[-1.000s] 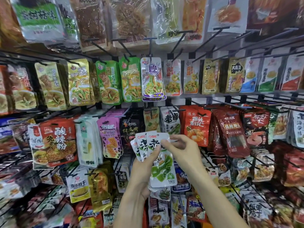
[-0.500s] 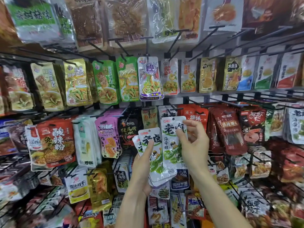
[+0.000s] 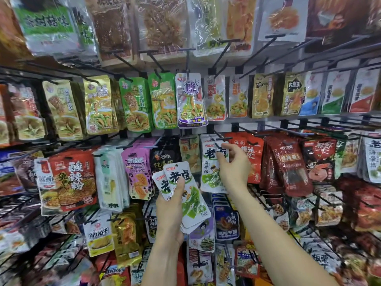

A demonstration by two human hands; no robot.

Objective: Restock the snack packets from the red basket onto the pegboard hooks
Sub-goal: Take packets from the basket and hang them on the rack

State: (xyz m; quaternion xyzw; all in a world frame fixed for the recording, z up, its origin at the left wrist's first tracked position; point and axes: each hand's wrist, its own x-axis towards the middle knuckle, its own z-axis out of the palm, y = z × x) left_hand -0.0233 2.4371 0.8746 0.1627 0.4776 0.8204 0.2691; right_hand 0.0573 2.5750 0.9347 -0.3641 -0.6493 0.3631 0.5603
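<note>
My right hand (image 3: pixel 232 164) pinches the top of one flat white-and-green glossy foil snack packet (image 3: pixel 212 168), lifted so its hang-hole meets the tip of a thin black metal pegboard hook (image 3: pixel 219 139) in the middle row of the pegboard; I can't tell whether it is threaded yet. My left hand (image 3: pixel 171 205) grips a fanned stack of matching white packets (image 3: pixel 185 195) lower down, thumb across the front, held close as supply for the same hook. The packets look thin, slick and crinkly, with rounded corners. Just right hang red glossy pouches (image 3: pixel 284 162); left, a purple pouch (image 3: pixel 138 172). The red basket is out of view.
</note>
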